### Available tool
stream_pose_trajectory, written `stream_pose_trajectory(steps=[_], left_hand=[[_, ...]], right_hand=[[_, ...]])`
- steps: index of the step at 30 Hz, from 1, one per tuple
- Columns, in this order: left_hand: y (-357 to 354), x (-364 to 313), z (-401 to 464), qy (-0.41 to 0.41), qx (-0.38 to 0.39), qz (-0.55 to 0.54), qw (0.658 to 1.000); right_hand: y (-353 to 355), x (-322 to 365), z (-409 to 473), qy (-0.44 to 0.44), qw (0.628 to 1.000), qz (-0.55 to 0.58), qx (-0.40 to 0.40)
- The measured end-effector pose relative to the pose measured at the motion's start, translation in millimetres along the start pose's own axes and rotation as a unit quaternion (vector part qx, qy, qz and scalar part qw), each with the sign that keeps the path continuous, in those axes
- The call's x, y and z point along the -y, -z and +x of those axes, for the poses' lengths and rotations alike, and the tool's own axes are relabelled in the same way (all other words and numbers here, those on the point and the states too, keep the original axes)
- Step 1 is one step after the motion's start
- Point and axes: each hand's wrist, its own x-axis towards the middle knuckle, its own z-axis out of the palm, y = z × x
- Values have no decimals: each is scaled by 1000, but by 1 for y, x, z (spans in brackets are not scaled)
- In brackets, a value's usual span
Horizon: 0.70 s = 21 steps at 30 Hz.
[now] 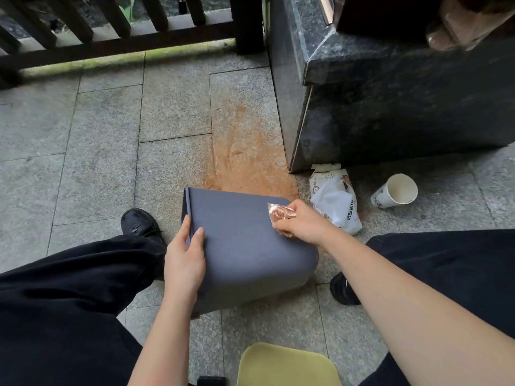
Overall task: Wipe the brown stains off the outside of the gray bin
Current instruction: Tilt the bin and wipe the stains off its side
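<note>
Your gray bin (245, 246) lies tipped on its side on the stone floor (97, 135) between your two black-trousered legs, with its rim pointing left and its base toward the right. Your left hand (185, 259) steadies it at the rim end: the thumb lies flat on the upturned side and the fingers (184, 227) reach over the rim edge, so that they are fairly straight and press rather than clench. Your right hand (299, 221) rests on the far right corner of the same side, its fingers curled tight around a crumpled, brown-stained wipe (280, 211) that touches the bin's surface. The broad side facing you looks evenly gray.

Just beyond the bin, the floor carries an orange-brown stain (245, 151). To the right of your right hand, a crumpled white wrapper (334, 197) lies at the foot of a dark stone block (390, 101), and a paper cup (395, 190) lies on its side near it. A yellow seat edge (287, 366) shows at the bottom.
</note>
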Motion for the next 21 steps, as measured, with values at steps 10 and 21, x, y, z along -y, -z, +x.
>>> stream_pose_trajectory(steps=[10,21], left_hand=[[-4,-7,-3,-25,7,63,998],[-6,-12,-6,-40,8,94,995]], right_hand=[[-17,-26,38,-12,984,-65,-166],[-90,-1,-62,269,955,-94,-84]])
